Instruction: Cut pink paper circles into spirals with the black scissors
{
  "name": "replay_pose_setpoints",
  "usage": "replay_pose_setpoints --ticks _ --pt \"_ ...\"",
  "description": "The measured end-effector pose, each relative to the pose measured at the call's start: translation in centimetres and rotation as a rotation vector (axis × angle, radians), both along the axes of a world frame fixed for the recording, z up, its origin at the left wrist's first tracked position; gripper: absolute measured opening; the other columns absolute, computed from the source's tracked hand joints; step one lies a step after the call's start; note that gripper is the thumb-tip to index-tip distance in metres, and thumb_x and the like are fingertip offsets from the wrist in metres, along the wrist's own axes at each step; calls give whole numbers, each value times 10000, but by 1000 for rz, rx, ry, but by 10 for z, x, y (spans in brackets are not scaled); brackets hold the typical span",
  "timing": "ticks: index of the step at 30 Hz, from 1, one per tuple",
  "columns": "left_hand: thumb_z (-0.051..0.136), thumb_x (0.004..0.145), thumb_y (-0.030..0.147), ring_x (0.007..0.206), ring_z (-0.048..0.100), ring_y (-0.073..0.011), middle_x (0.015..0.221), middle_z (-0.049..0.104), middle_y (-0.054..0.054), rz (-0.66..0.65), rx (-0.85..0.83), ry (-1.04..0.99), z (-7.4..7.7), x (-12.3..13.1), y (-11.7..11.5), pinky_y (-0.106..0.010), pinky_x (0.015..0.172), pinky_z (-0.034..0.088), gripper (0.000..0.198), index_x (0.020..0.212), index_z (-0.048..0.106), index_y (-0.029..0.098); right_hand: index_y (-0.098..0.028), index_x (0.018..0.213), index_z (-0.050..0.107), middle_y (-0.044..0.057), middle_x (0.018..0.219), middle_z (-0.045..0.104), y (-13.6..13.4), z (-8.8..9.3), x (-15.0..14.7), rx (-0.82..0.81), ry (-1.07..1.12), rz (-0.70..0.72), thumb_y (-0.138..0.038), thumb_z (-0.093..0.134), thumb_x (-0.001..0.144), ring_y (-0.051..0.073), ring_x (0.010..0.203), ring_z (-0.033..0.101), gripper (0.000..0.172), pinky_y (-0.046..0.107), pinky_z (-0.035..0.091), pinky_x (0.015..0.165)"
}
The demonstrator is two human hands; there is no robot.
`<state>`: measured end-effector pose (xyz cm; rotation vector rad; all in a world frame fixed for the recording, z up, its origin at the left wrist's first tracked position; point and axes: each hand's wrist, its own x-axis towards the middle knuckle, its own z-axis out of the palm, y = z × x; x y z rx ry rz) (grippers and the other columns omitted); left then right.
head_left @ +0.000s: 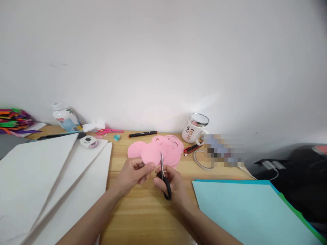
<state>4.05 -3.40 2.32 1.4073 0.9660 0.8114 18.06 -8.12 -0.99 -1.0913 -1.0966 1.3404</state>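
Between thumb and fingers, my left hand point(136, 173) pinches a round pink paper disc point(150, 153) by its lower edge. My right hand point(173, 183) grips black-handled scissors point(166, 186), fingers in the loops. The blades point up and away, beside the disc's right edge; whether they touch the paper I cannot tell. Behind both hands lies a loose pile of pink paper pieces point(175, 149), some with cut-out openings. Part of the scissors' handle is hidden by my right fingers.
Large white sheets point(84, 180) cover the left; a white tape dispenser point(89, 141) rests on them. Along the wall are a white bottle point(66, 117), pink scissors point(109, 130), a black marker point(143, 134) and a mug point(192, 129). Light-blue sheets point(245, 211) lie at right.
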Motion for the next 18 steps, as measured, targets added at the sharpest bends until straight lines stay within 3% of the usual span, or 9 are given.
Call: replay_pose_setpoints --ticks 12,18 --pt "537 759 440 322 358 -44 353 431 53 24 38 55 -1 1 -1 -169 351 259 424 459 477 146 -196 766 468 -88 500 386 0 -6 1 25 -23 19 -397 684 635 67 413 326 323 181 277 390" --pt "578 734 411 321 362 -39 387 467 51 -13 30 39 -2 -1 -1 -164 339 250 380 480 484 144 -187 755 472 -69 540 424 3 0 2 76 6 -6 -373 717 607 76 463 322 341 186 252 417"
